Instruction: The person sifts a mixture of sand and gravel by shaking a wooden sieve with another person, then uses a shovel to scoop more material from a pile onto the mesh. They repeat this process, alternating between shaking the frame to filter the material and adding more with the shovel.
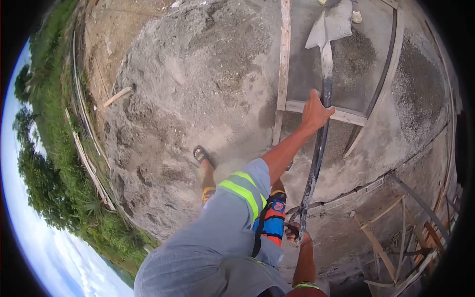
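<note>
A long shovel [317,163] runs from low in the head view up to the top right, its dark shaft worn and smeared with grey. Its dusty grey blade [332,25] lies inside a wooden frame [346,113], over grey mix. Partway up the shaft, my left hand [317,113] is closed around it, close above the frame's crossbar. My right hand [299,233] grips the rear end of the shovel, beside my red and blue shorts [274,222]; some of its fingers are hidden behind the handle.
A broad grey mound of sand and gravel [183,84] covers the left, with a short wooden stick [118,96] on it. Loose timber pieces [381,247] lie at lower right. Pale shoe-like shapes [356,17] show beside the blade. Green bushes [54,188] border the left.
</note>
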Available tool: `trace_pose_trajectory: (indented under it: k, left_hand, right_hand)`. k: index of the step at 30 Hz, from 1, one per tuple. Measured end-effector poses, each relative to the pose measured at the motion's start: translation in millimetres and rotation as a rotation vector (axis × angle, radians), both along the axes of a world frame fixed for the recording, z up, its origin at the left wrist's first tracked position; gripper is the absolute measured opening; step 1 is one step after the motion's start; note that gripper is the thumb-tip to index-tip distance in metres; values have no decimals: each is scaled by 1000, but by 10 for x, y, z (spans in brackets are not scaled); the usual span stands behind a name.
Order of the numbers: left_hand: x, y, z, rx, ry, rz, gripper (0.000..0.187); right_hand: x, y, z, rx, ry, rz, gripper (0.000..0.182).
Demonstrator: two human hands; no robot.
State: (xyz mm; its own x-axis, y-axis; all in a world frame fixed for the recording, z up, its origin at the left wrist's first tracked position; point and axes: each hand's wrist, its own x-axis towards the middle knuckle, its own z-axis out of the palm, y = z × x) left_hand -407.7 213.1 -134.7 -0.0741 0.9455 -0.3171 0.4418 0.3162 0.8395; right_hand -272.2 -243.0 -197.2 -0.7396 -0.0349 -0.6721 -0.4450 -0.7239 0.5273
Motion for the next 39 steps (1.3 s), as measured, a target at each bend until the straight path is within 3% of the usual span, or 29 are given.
trace_pose_trajectory:
  k: [2, 4, 5, 6, 8, 10, 12, 15, 16, 17, 18, 19, 20, 22, 23, 25, 26, 27, 28, 29, 31, 33, 35, 38, 39]
  left_hand:
    - [-229, -169, -51, -36, -89, 61, 57]
    - [-573, -491, 0, -129, -345, 129, 55]
    - [-626, -697, -265, -124, -335, 147, 56]
    - [-829, -934, -235, -233, -667, 160, 57]
    - [-1219, -1393, -190, -241, -721, 202, 55]
    - [-1488, -1794, -518, -332, -896, 277, 43]
    - [-2028, -2167, -506, -525, -1279, 648, 36]
    - [-2920, -2805, -1240, -553, -1338, 936, 30]
    - [-3224, -3020, -1626, -514, -1339, 1041, 29]
    - [-3704, -3217, -1806, -446, -1377, 1179, 29]
    - [-4281, -3471, -2067, -375, -1406, 1326, 29]
    - [-4885, -3777, -2364, -284, -1378, 1406, 27]
    - [-5706, -4006, -2193, -273, -1329, 1562, 26]
    - [-7049, -4669, -2404, 185, -1447, 1749, 24]
    - [-7742, -5070, -2369, 9, -1085, 1803, 22]
    - [-8706, -5879, -2501, 152, -929, 1886, 32]
    - [-8998, -6199, -2226, 258, -956, 1901, 40]
    - [-9173, -6382, -1908, 368, -881, 1938, 48]
    - [-9206, -6619, -1650, 313, -1020, 2069, 52]
    - [-9265, -6912, -1651, 313, -950, 2071, 53]
    - [-8686, -7263, -1816, 268, -892, 2139, 55]
    - [-8039, -7419, -2152, 216, -1075, 2177, 62]
    - [-7413, -7394, -2364, 57, -1107, 2103, 55]
    - [-7150, -7180, -2344, -97, -1096, 2150, 49]
    - [-7175, -7173, -2331, -38, -1002, 2073, 48]
  right_hand:
    - [155, -117, 5, -42, -158, 11, 32]
    - [472, -336, 66, -39, -516, 86, 35]
    - [718, -535, 147, 30, -635, -46, 36]
    - [810, -473, 384, 166, -1021, 245, 33]
    - [1060, -273, 919, 146, -1326, 104, 23]
    - [1184, 77, 1138, 250, -1432, 197, 27]
    - [997, 664, 1334, 386, -1455, 394, 33]
    - [626, 1587, 1339, 634, -1388, 852, 43]
    - [499, 1938, 1273, 904, -1282, 1396, 47]
    - [230, 2285, 1155, 1085, -1160, 1625, 50]
    - [-832, 2572, 1172, 1203, -1040, 1716, 54]
    - [-2072, 2565, 1022, 971, -966, 750, 21]
    - [-3051, 2561, 802, 948, -918, 767, 19]
    - [-4950, 2262, 283, 949, -758, 797, 17]
    - [-5870, 1956, -54, 962, -588, 843, 17]
    - [-8074, 622, -469, 858, -411, 836, 22]
    - [-9003, -131, -605, 941, -347, 784, 23]
    - [-9637, -753, -690, 913, -321, 759, 22]
    - [-10098, -1152, -819, 892, -271, 715, 22]
    - [-10216, -1326, -956, 863, -294, 714, 20]
    - [-9842, -1401, -1153, 829, -318, 783, 18]
    - [-9932, -1359, -1324, 850, -197, 738, 17]
    - [-9655, -1305, -1173, 868, -119, 867, 14]
    - [-9545, -1261, -941, 974, -19, 944, 11]
    - [-9410, -1221, -861, 957, -42, 940, 11]
